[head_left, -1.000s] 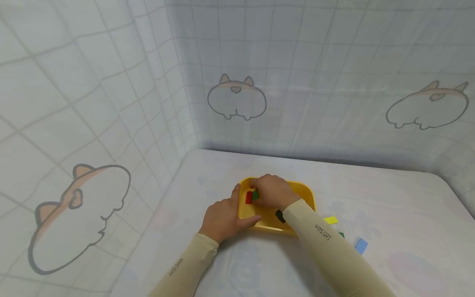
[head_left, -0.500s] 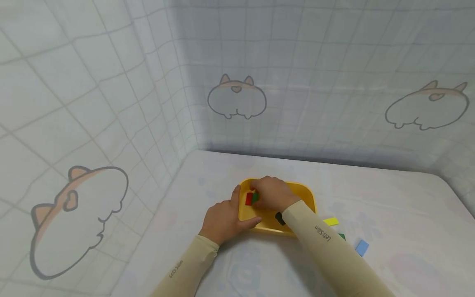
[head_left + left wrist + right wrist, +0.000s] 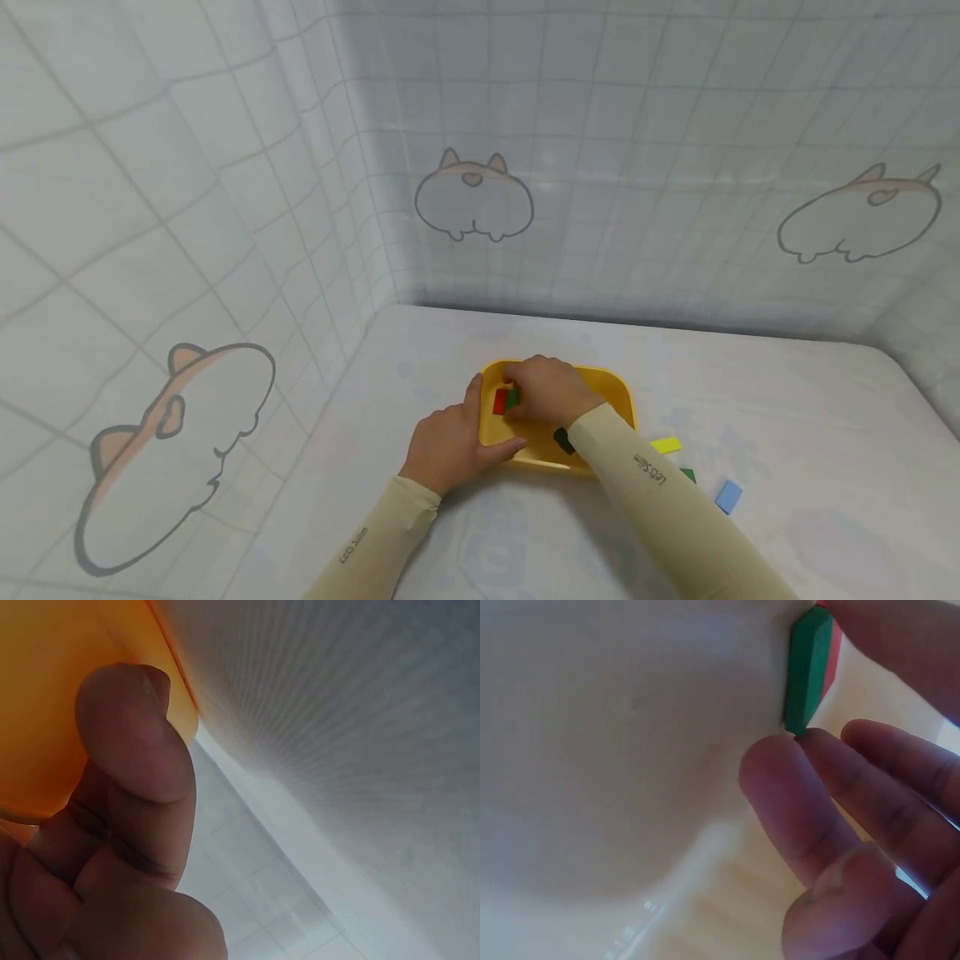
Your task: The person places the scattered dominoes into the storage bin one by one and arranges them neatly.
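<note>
My left hand [image 3: 447,442] holds the front left corner of a yellow plastic bin [image 3: 528,462], its thumb along the front rim and its index finger up the left side. In the left wrist view its fingers bend at the orange-lit wall. Inside the bin, my right hand [image 3: 551,388] holds a small green block [image 3: 808,671] upright between its fingers, at the left end. Right against that block stands a red block [image 3: 499,402]. A dark block [image 3: 564,441] lies on the bin floor, partly hidden by the right forearm.
On the table right of the bin lie a yellow block [image 3: 666,445], a green block [image 3: 688,475] half hidden by the sleeve, and a light blue block [image 3: 728,496]. A tiled-pattern curtain [image 3: 637,208] hangs behind the table and along its left.
The right hand has sunk very slightly with the green block beside the red one. The left hand keeps its hold on the bin, and the head view shifts a little.
</note>
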Motion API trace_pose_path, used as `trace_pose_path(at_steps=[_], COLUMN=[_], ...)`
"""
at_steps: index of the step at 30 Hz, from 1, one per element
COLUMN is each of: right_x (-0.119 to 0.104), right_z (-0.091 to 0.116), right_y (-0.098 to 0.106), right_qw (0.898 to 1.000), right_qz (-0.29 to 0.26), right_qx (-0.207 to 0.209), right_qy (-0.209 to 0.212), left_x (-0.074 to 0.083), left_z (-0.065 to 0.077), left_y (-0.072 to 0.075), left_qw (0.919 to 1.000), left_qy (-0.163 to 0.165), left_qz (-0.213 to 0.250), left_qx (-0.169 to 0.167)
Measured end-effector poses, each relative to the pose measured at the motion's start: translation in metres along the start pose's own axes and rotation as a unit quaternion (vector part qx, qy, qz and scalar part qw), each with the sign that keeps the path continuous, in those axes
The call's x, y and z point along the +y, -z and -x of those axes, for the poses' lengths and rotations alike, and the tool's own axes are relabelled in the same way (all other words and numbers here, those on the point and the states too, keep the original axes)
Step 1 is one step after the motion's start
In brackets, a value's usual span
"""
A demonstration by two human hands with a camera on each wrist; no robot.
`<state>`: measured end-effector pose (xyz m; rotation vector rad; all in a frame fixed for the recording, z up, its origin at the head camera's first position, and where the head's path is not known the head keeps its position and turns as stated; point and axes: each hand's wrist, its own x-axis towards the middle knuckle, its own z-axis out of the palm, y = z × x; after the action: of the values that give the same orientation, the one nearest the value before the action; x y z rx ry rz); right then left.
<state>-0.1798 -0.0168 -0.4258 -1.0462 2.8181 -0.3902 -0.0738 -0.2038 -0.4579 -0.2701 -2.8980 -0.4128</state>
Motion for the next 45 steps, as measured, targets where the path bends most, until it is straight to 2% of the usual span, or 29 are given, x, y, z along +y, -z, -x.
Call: trace_pose_path(at_steps=[15, 21, 25, 30, 37, 45], right_x=[-0.001, 0.003, 0.006, 0.007, 0.002, 0.009], right_z=[0.005, 0.015, 0.024, 0.039, 0.056, 0.084], right_y=[0.003, 0.01, 0.014, 0.023, 0.034, 0.045], right_qw=[1.0, 0.999, 0.999, 0.997, 0.992, 0.986], right_qz=[-0.007, -0.02, -0.009, 0.016, 0.035, 0.057], right_qx=[0.03, 0.034, 0.043, 0.076, 0.118, 0.156], right_qy=[0.001, 0.01, 0.01, 0.015, 0.023, 0.009], left_x=[-0.003, 0.001, 0.003, 0.004, -0.003, -0.007], left_z=[0.001, -0.002, -0.004, -0.007, -0.006, -0.008], left_y=[-0.001, -0.005, -0.007, -0.008, -0.004, -0.003], left_qw=[0.9998, 0.9999, 0.9999, 0.9998, 0.9996, 0.9994], left_qy=[-0.009, 0.003, 0.011, 0.02, 0.027, 0.03], left_qz=[-0.002, -0.006, -0.011, -0.008, 0.003, 0.003], left_qx=[0.016, 0.009, -0.002, -0.003, -0.009, -0.017])
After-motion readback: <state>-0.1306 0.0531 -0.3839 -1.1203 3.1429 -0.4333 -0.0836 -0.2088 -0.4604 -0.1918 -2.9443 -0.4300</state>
